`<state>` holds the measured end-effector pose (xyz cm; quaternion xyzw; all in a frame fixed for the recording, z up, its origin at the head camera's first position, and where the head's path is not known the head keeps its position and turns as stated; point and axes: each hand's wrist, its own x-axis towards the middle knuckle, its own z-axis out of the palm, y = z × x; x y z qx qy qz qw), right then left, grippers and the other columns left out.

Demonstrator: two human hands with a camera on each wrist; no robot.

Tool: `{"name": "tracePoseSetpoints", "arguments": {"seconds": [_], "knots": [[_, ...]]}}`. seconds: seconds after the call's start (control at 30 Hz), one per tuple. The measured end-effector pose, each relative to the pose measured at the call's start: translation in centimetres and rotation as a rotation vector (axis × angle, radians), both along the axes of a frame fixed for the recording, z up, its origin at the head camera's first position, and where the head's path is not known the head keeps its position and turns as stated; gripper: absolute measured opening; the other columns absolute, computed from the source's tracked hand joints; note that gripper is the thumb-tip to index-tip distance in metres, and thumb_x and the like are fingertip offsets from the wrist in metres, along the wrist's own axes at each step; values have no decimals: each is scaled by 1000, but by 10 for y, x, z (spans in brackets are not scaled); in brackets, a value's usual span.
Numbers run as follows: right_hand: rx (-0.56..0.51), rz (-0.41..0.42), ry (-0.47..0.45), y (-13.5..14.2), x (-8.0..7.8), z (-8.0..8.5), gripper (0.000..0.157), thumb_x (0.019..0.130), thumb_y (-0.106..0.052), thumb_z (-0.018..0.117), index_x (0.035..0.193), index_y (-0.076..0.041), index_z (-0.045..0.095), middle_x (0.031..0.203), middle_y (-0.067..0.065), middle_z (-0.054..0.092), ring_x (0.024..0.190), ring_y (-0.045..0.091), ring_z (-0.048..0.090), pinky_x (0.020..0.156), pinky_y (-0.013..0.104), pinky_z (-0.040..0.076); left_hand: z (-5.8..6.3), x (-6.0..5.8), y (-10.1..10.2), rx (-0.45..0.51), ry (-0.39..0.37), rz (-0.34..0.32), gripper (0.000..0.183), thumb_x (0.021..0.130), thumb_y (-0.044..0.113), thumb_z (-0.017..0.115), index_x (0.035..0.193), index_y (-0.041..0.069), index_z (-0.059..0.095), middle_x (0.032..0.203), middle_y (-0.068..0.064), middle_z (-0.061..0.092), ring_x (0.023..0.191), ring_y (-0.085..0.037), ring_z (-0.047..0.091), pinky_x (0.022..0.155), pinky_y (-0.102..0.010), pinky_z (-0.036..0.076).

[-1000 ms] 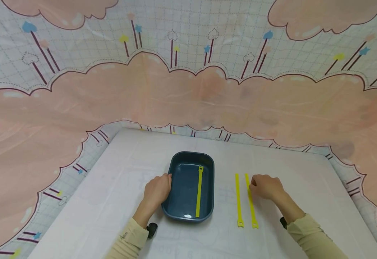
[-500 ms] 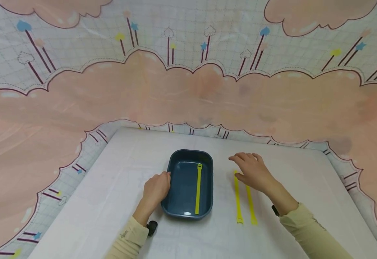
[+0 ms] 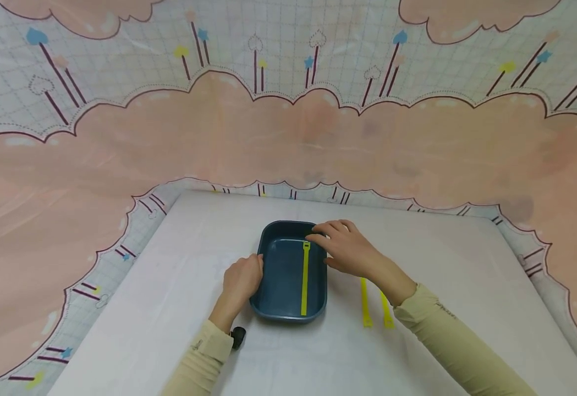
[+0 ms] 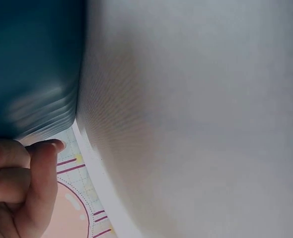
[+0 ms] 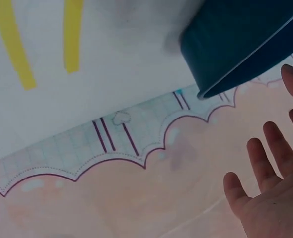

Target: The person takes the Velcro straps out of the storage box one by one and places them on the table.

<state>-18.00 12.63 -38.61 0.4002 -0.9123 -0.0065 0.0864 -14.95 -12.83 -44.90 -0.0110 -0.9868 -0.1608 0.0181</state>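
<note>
Both my hands are at the dark blue tray (image 3: 273, 275), which sits near the middle of the white table (image 3: 169, 308). Behind the table hangs a big backdrop cloth (image 3: 288, 132) printed with pink clouds and a pale grid, the largest thing in view. My right hand (image 3: 345, 247) reaches over the tray's far right corner with the fingers spread and straight, holding nothing; the right wrist view shows the same open palm (image 5: 270, 198) just off the tray's rim (image 5: 246, 44). My left hand (image 3: 241, 278) rests against the tray's left wall, fingers bent against its side; from the left wrist view my fingertips (image 4: 42, 148) lie against the blue wall (image 4: 32, 64) at the table's edge. Inside the tray one yellow strap (image 3: 305, 278) lies flat and straight along its length, toward the right side. Two more yellow straps (image 3: 365, 305) lie side by side on the table just right of the tray, partly under my right forearm. A small black object (image 3: 238, 334) shows by my left cuff.
</note>
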Motion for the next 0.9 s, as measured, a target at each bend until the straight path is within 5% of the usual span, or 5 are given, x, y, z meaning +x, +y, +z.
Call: {"name": "tracePoseSetpoints", "arguments": {"seconds": [0.9], "knots": [[288,114,-61,-44,-15,-21,54,85,-26,77,135,-25,56,136,1,53,128,25,45,106,49,33,0,-5,-2,-7,-26,3,40,105,23,42,82,-1,64,67,-15,60,58,-29,60,49,-40,46]]}}
